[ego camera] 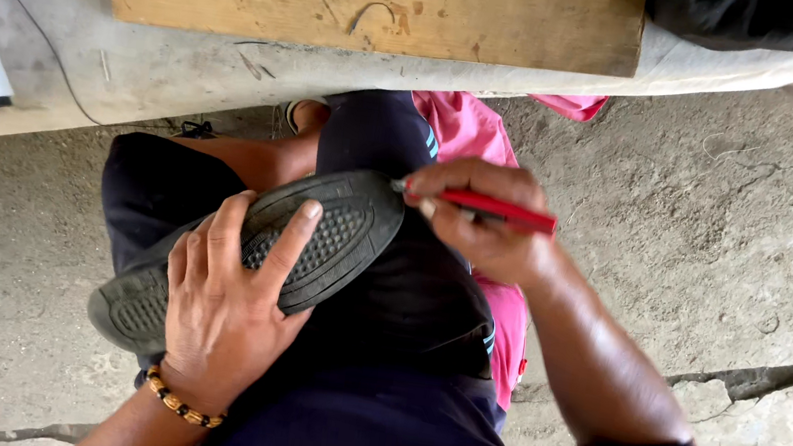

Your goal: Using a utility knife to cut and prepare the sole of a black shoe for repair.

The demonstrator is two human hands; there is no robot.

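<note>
Shoe [313, 243] (sole up) under left hand [220, 302], on lap.

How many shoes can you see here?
1: a dark shoe lies sole-up on the person's lap, under the left hand. Its partner may be hidden.
</note>
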